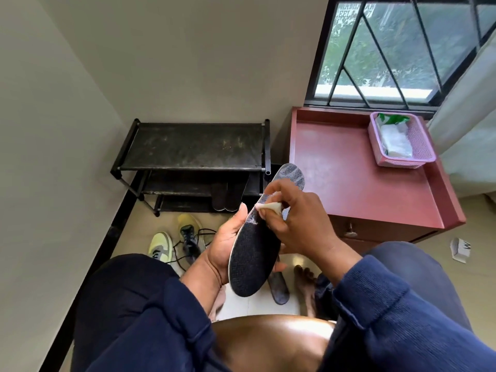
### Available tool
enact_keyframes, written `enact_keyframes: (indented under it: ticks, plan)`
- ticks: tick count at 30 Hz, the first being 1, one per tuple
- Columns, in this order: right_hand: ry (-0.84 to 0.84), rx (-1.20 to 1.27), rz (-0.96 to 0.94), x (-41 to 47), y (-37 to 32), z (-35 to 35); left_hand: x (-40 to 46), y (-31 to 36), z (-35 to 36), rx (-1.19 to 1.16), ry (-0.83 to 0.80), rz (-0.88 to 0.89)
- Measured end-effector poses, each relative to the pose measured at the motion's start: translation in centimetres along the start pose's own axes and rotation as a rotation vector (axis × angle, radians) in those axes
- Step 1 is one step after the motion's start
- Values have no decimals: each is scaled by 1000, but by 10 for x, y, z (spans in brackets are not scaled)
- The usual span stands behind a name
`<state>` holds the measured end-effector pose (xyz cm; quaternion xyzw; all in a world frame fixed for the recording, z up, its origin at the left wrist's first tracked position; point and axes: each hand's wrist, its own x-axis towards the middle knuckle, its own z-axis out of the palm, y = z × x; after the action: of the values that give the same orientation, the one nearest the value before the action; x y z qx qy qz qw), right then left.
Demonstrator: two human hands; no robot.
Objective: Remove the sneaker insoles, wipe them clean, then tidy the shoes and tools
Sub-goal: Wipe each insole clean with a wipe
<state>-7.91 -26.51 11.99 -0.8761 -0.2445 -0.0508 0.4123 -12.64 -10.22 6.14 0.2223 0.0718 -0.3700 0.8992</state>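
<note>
Insole [255, 256] held at centre frame, dark fabric face up, heel end low and toe end pointing toward upper right. Left hand [228, 245] curled round its left edge from beneath, thumb up along the rim. Right hand [300, 224] pinching a small white wipe [269, 206] against the insole's upper half, fingers bent over it (toe end past the wipe looking paler and glossy). Second dark insole [277, 288] lying on the floor [139, 224] just below the held one, partly hidden by it. Pair of yellow-green sneakers [174, 238] on the floor left of centre, side by side, black laces trailing loose. Black shoe rack [193, 146] against the wall at upper centre, two more dark insoles [228, 196] leaning against its lower shelves. Reddish desk [349, 170] at right of frame under the window [397, 49], with a pink basket [418, 143] at its far right corner holding a green-and-white packet [393, 135]. Scrap of white paper [460, 249] on the floor at far right. Navy sleeves [389, 304] and knees filling the lower frame.
</note>
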Motion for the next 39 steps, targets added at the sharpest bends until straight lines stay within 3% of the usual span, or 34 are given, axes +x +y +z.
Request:
enact_keyframes:
  ticks: [6,11,17,23,28,34,39]
  plan:
    - [-113,21,-87,-9,-11,3,2,-5,0,45,67,1]
    - [-76,23,26,0,-2,-1,-5,-6,0,140,-28,44]
    - [-219,96,-47,-11,-13,3,-11,-6,7,291,-7,70]
    - [-82,102,60,1,3,-2,-9,-4,8,391,-34,18]
    - [-164,146,0,-7,-2,3,-11,-4,9,335,-10,34]
    - [22,108,174,6,24,-6,-9,-3,7,380,-25,56]
    - [-83,122,74,-1,15,-5,-9,-3,7,364,-15,55]
